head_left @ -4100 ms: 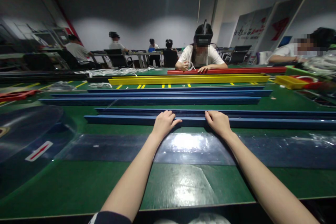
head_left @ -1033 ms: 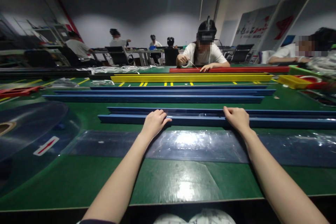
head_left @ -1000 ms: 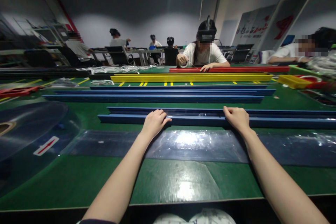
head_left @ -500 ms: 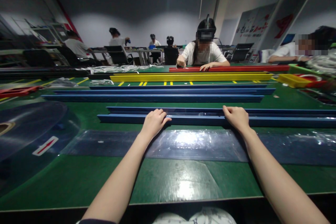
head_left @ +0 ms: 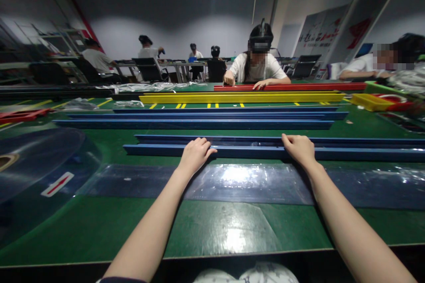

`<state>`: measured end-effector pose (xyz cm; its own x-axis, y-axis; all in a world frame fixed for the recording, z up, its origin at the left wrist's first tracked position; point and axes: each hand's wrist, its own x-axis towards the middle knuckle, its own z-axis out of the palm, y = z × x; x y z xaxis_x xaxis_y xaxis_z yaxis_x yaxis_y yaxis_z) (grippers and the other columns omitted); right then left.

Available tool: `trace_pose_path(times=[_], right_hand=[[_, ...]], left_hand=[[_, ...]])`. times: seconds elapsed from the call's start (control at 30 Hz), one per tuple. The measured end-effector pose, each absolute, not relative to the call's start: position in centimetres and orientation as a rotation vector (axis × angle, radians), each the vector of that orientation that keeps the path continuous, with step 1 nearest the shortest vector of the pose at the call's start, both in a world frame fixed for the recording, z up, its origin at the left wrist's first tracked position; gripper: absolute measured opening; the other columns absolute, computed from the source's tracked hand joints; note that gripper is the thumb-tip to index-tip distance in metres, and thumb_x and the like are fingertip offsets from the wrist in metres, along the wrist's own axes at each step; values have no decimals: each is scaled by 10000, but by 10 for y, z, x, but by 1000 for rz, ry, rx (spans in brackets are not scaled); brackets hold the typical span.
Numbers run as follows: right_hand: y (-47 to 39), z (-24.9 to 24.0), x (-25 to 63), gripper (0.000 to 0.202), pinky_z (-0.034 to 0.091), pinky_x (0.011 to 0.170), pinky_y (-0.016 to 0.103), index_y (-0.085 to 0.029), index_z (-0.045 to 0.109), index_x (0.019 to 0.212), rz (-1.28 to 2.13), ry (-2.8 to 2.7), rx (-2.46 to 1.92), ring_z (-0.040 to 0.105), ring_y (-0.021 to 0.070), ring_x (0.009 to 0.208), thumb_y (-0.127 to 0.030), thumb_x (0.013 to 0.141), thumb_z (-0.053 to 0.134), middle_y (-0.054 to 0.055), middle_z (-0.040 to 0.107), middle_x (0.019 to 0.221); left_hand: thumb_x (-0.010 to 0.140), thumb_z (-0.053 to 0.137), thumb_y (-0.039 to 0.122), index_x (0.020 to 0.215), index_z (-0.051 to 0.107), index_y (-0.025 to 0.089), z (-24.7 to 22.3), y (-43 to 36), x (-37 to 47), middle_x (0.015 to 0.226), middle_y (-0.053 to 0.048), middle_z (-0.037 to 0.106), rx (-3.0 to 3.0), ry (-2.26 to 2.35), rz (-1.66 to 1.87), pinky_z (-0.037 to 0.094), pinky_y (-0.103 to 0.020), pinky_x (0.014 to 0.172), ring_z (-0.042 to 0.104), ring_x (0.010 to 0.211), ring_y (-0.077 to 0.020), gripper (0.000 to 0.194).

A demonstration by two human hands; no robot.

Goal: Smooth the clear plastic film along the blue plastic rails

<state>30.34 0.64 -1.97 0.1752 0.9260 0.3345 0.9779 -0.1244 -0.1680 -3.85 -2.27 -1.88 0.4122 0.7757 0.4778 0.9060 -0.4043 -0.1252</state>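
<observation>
A long blue U-shaped channel [head_left: 247,152] lies crosswise in front of me, its open side up, with something clear and shiny inside it. My left hand [head_left: 196,152] is closed over its near wall, thumb pointing right along the edge. Farther right, my right hand [head_left: 300,147] is closed on the same channel, its fingers curled over into it and partly hidden. Closer to me, a flat strip of clear plastic [head_left: 139,181] runs parallel to the channel beneath my forearms. It leads left to a large clear roll [head_left: 40,154].
Several blue channels [head_left: 199,124] lie beyond mine, then a yellow channel [head_left: 239,98]. Across the table a person [head_left: 260,68] rests both hands at a red channel [head_left: 315,87]. A yellow tray [head_left: 370,101] stands right; red parts [head_left: 23,116] lie left. The table's near edge [head_left: 245,254] is close.
</observation>
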Motion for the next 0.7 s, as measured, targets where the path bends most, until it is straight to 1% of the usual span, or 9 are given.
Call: trace_pose_path(times=[0.3,0.53,0.7], right_hand=[[6,-17,301,500,392,615,279,-235,734,924,-175,-1810,-2165,629,239,807,-466,870,293,110,704,831],[6,-15,300,508,400,630,285,-240,731,932,-137,-1809,-2203,626,247,832,-467,871,281,108,704,851],[7,-15,300,513,400,631,298,-239,732,920,-121,-1814,-2214,625,258,829,-471,872,277,118,700,858]], left_hand=[[881,451,447,785,607,193,-22,-21,-40,847,-51,603,-2354,-1453,-551,387,-289,691,530,818,-184,314],[885,441,445,794,598,193,-22,-21,-39,860,-46,603,-2324,-1446,-496,387,-287,699,526,823,-181,310],[883,449,436,793,601,189,-22,-22,-39,862,-54,601,-2354,-1453,-528,389,-294,700,526,828,-189,303]])
